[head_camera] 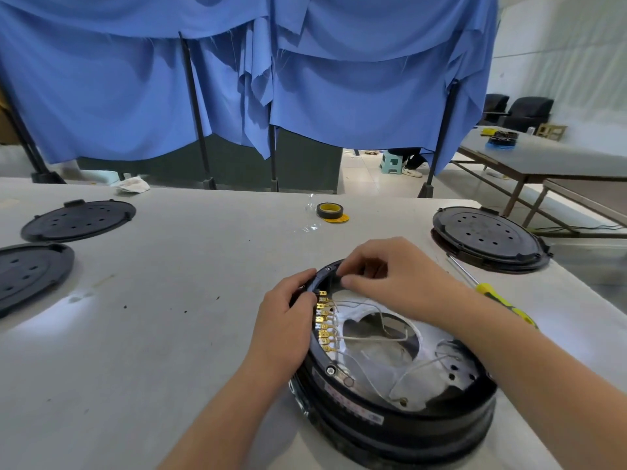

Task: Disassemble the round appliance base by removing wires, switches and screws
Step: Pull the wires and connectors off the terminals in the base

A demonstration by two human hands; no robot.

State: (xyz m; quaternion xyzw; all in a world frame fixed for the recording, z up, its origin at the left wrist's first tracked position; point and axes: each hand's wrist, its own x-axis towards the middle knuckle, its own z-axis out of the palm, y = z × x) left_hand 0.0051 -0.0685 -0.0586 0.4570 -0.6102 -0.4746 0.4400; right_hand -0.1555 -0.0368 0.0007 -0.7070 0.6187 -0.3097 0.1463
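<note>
Grey table [152,317], blue curtain [237,79] behind. Open black round base [390,422] shows wires [369,338]; left hand [286,320] grips its rim, right hand [390,276] pinches inside.

The round black plastic appliance base [393,395] lies open-side up on the grey table's near right part. A row of brass spade terminals [324,322] lines its left inner rim, with thin white wires [369,337] trailing across the white-lined interior.
</note>
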